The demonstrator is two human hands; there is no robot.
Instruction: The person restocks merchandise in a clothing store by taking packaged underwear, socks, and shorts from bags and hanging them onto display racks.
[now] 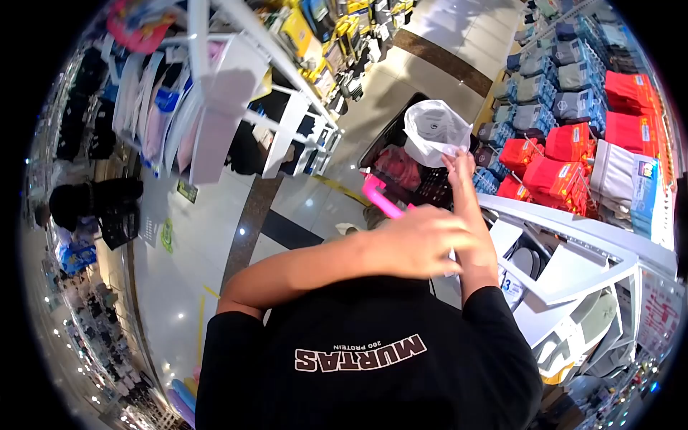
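Note:
My right hand (pixel 459 168), its fingers closed on the rim, holds a white bucket hat (pixel 430 147). The hat is tilted so that its hollow inside and a small dark mark show. My left hand (pixel 430 244) is smeared by motion and crosses in front of my right forearm; its fingers do not show clearly. Under and beside the hat is a black shopping basket (pixel 373 152) with a reddish patterned item (pixel 398 169) in it. A bright pink handle (pixel 381 195) rises on the near side of the basket, partly hidden behind my left hand.
On the right, a rack holds grey, blue and red packs (pixel 555 179). Nearer stands a white display stand (pixel 566 279) with caps (pixel 598 308). Left is a white-framed clothes rack (pixel 222 107); yellow packaged goods (pixel 304 36) hang beyond it. Tiled floor (pixel 190 244) runs between.

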